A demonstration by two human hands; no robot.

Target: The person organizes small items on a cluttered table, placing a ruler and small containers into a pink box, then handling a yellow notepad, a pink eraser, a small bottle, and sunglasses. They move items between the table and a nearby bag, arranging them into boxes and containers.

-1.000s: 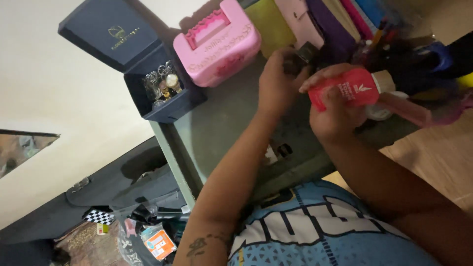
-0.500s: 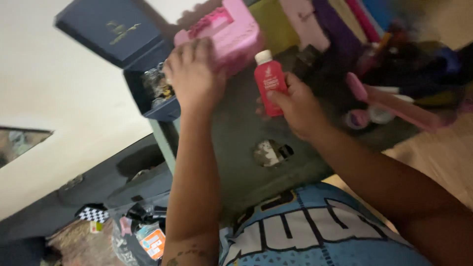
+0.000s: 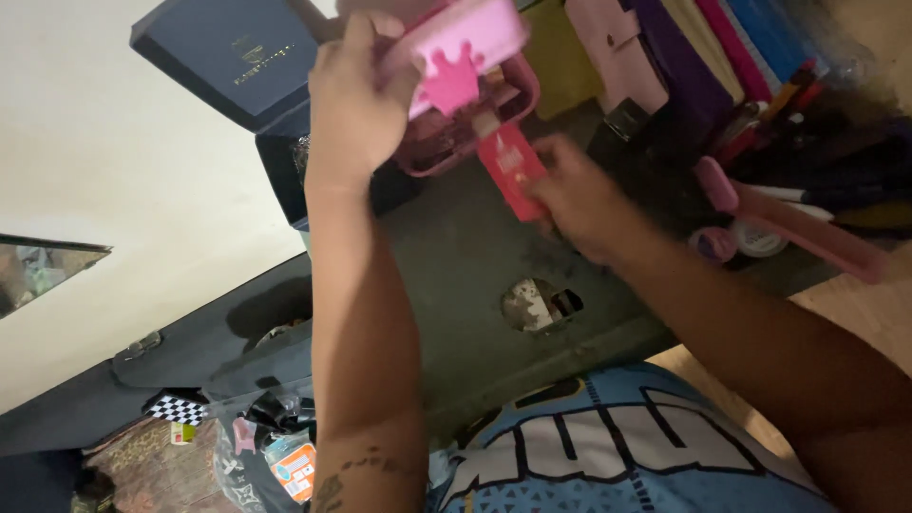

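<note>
Lifting pink box lid [image 3: 463, 43]: left hand [image 3: 356, 100] grips it. Right hand [image 3: 581, 195] clamped on red bottle [image 3: 510, 168], white cap at box rim.

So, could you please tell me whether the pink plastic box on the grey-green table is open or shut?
Open: the left hand holds the pink plastic box's lid raised above its base.

Red bottle [image 3: 511, 169] at pink case [image 3: 465, 57]; navy box [image 3: 237, 62] leftward
</note>
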